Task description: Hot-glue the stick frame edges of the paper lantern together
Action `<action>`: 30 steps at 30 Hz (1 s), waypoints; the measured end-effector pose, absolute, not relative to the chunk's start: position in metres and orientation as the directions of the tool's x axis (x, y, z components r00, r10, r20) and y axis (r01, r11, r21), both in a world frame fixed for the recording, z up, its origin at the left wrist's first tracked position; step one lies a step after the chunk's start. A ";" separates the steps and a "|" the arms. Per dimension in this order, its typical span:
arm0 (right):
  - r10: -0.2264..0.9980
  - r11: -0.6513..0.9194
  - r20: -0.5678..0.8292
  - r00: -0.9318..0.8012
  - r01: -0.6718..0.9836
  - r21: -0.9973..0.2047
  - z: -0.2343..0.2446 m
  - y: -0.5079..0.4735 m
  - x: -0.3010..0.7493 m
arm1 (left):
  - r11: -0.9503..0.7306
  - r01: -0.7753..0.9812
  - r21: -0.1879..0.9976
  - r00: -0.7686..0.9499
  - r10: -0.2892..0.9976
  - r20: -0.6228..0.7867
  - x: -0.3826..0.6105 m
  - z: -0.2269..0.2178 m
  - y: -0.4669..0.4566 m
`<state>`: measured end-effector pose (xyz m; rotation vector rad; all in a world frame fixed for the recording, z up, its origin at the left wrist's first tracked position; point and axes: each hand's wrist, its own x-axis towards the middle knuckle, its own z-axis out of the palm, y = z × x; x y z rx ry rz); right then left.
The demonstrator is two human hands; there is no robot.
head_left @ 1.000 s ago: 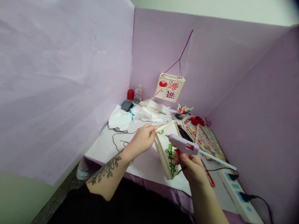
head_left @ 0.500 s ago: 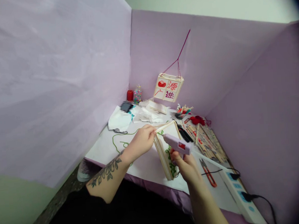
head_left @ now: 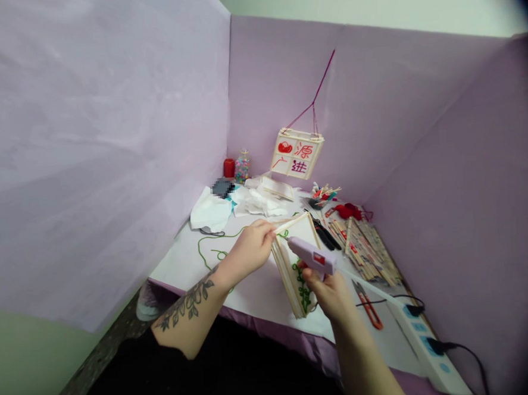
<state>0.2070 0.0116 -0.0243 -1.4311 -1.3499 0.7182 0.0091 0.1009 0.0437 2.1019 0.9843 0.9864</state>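
A pale wooden-stick frame leans upright over the white tabletop, with green yarn loops along its inner face. My left hand is closed at the frame's upper left corner, its fingertips pinched there; whether they also grip the yarn is hidden. In my right hand is a lilac hot glue gun, fingers wrapped around its handle. The gun's nozzle points left, close to the green yarn near that same corner. A loose green yarn strand trails across the table to the left of the frame.
Red-handled snips and a white power strip with plugged cords lie at right. Behind them are pliers, many flat sticks and red yarn. Crumpled white paper lies at the back, below a hanging lettered panel.
Both hands, the frame and the glue gun stay almost in place. The glue gun has shifted very slightly left; the whole view has moved a little.
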 end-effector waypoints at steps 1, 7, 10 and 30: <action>0.953 0.130 0.219 0.210 0.371 -0.919 -0.024 0.011 0.206 | -0.538 0.363 0.761 0.448 0.817 0.364 0.009 0.044 0.101; 0.955 0.163 0.238 0.176 0.360 -0.919 -0.025 0.013 0.208 | -0.536 0.371 0.758 0.450 0.818 0.358 0.009 0.044 0.101; 0.970 0.137 0.195 0.147 0.332 -0.933 -0.027 0.014 0.211 | -0.538 0.375 0.755 0.450 0.818 0.359 0.009 0.044 0.100; 0.969 0.106 0.167 0.183 0.300 -0.948 -0.019 0.011 0.205 | -0.556 0.388 0.735 0.463 0.807 0.367 0.009 0.045 0.100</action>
